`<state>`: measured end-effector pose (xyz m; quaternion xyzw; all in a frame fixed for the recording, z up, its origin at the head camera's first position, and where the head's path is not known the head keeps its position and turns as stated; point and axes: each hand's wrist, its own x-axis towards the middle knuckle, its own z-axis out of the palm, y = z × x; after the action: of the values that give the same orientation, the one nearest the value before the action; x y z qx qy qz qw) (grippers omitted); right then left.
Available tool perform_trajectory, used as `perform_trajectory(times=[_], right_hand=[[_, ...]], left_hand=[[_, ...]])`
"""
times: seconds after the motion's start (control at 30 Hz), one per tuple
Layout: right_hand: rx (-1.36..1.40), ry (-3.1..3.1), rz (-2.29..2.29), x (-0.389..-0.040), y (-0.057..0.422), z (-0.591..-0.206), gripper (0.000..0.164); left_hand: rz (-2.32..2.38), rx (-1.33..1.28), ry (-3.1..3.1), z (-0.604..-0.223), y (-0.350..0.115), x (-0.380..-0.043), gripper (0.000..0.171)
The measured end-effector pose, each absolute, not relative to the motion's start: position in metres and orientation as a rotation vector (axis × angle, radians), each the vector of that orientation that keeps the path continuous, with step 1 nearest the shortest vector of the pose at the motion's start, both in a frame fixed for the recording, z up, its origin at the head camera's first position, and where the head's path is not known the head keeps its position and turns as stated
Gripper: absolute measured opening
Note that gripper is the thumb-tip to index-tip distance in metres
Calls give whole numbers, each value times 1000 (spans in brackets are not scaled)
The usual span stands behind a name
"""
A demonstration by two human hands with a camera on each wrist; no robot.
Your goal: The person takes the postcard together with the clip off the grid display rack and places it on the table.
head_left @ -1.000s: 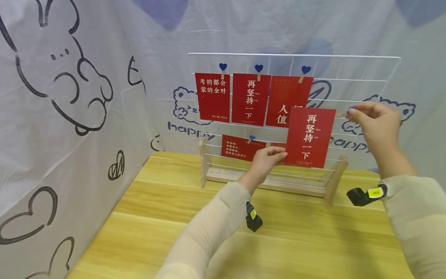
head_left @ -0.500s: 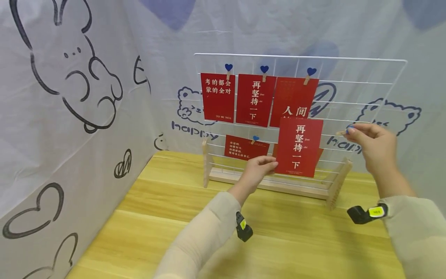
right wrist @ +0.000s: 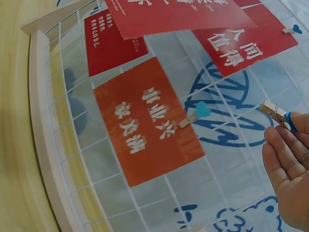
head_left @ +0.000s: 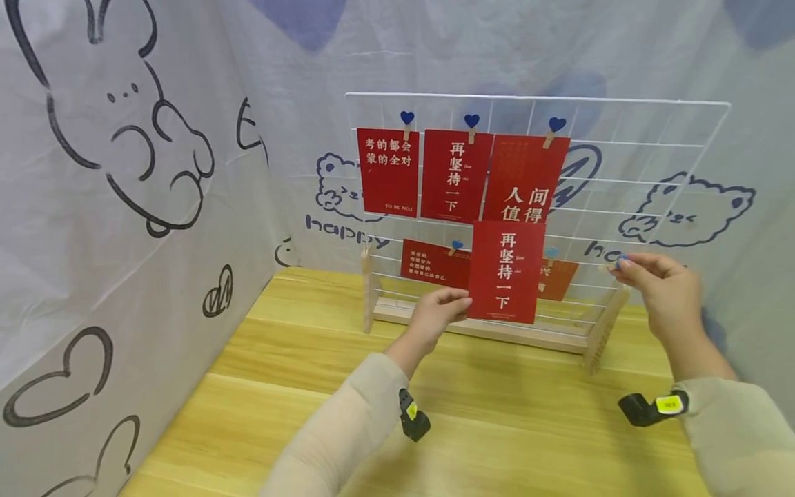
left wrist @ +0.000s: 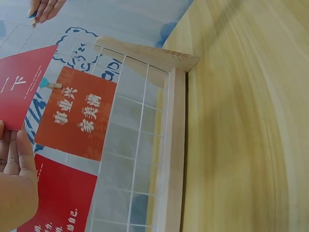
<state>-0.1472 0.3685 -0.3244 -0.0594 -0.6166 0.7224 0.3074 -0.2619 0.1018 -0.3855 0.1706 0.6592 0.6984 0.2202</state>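
My left hand [head_left: 433,317] pinches the lower left edge of a red card [head_left: 504,273] with white characters. The card is upright in front of the white wire grid rack [head_left: 646,145], overlapping the lower row. To the right, my right hand [head_left: 669,293] pinches a small wooden clothespin [right wrist: 273,113] with a blue end, apart from the card and the grid. Three red cards hang in the upper row, among them a card [head_left: 528,176] under a dark blue heart clothespin [head_left: 557,124]. Below hang a red card [head_left: 431,264] and an orange-red card [left wrist: 77,113] under a light blue heart clothespin [right wrist: 203,109].
The rack stands on a wooden base [head_left: 528,336] with a slanted end piece [head_left: 605,331], on a yellow wood-grain table [head_left: 298,386]. White cloth with drawn bears and hearts [head_left: 124,276] encloses the left side and back.
The held card has moved left and down, uncovering the orange-red card behind it. My right hand has lowered with its clothespin. The hanging cards remain in place.
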Motion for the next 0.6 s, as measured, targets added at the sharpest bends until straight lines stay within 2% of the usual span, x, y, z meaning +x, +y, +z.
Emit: perform_trajectory(times=[0.6], right_hand=[[-173, -1568, 1971, -126, 366, -370, 15]], left_hand=[[1974, 403, 1834, -412, 66, -261, 25]])
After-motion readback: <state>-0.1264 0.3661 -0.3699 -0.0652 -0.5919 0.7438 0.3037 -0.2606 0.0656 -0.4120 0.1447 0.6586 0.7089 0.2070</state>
